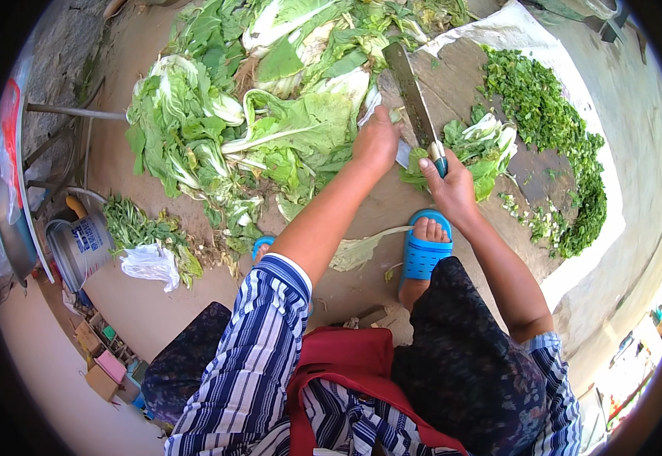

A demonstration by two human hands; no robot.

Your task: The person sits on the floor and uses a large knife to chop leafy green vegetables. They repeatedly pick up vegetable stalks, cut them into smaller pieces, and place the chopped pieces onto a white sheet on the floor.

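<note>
My right hand [452,186] is wrapped round the handle of a cleaver [413,95], whose dark blade points up and away from me. To its left, my left hand [376,143] is closed on a leafy green, with a pale stem end [397,115] showing beside the fingers; most of it is hidden. A small bunch of leafy greens [484,148] lies right of the cleaver on a worn chopping board [532,171]. Chopped greens [547,106] form a curved band along the board's right side. Beyond my left hand spreads a large heap of leafy cabbages [285,125].
A white sheet [601,201] lies under the board. My feet in blue slippers [427,251] are close to the work. On the left are a bucket [80,247], a white plastic bag [151,264], small greens [145,228] and a metal-legged stand [76,112]. A loose leaf [361,251] lies near my feet.
</note>
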